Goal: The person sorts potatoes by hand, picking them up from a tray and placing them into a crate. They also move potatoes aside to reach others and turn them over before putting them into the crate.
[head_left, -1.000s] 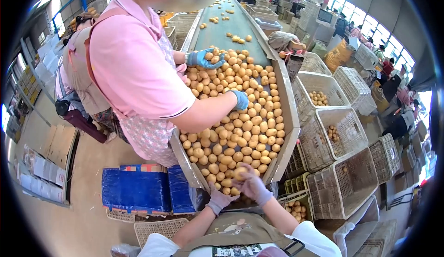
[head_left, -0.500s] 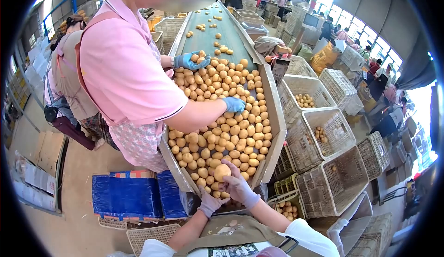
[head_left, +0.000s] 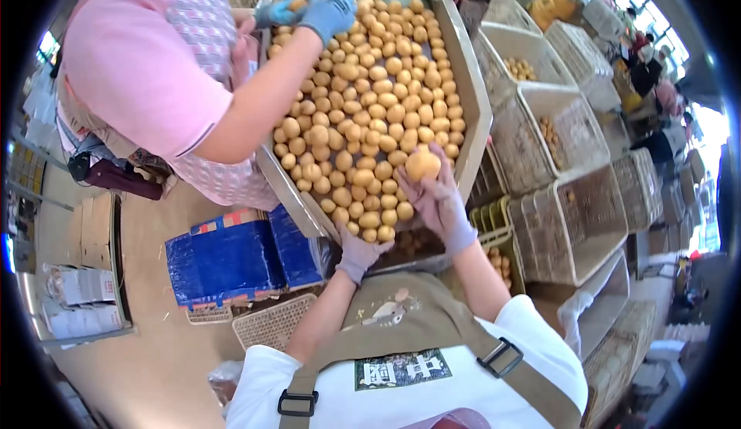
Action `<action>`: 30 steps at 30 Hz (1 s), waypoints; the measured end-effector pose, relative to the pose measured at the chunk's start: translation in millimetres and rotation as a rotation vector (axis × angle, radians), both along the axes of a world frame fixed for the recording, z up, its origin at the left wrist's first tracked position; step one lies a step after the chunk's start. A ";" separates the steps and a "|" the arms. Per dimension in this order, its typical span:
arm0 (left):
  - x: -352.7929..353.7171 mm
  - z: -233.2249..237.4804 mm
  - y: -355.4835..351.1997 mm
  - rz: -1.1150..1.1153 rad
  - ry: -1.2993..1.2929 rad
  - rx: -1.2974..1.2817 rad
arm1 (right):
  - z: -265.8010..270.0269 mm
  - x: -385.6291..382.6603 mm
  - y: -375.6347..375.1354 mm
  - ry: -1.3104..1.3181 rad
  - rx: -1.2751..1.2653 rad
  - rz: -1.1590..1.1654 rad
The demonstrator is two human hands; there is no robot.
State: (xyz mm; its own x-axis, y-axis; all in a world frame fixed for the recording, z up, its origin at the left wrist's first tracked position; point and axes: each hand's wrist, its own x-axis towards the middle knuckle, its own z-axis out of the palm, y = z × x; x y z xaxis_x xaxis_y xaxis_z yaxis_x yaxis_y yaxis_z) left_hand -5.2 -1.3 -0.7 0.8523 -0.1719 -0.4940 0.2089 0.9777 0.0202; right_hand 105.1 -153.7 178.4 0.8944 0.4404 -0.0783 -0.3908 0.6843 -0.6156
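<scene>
My right hand [head_left: 441,203], in a pale thin glove, grips a large round potato [head_left: 423,166] above the right front part of the pile. Also gloved, my left hand [head_left: 360,254] is at the belt's front end, with thumb and fingers apart against the nearest potatoes [head_left: 370,220]; some of its fingertips are hidden. Many loose yellow-brown potatoes [head_left: 363,112] cover the end of the conveyor between its metal side walls [head_left: 472,112].
A co-worker in a pink shirt [head_left: 147,66] stands at the left, with blue-gloved hands [head_left: 328,16] over the far left potatoes. Plastic crates [head_left: 583,220], some holding potatoes, line the right side. Blue-wrapped boxes [head_left: 224,263] and a flat crate [head_left: 274,321] lie at lower left.
The view has tilted down and shifted. My right hand has moved rightward from my left hand with the potato still in it. The co-worker's nearer hand has moved back beside the other.
</scene>
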 end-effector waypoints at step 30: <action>-3.7 -13.6 2.2 -0.014 -0.124 0.081 | -58.1 -49.8 -216.3 0.050 -0.408 -0.762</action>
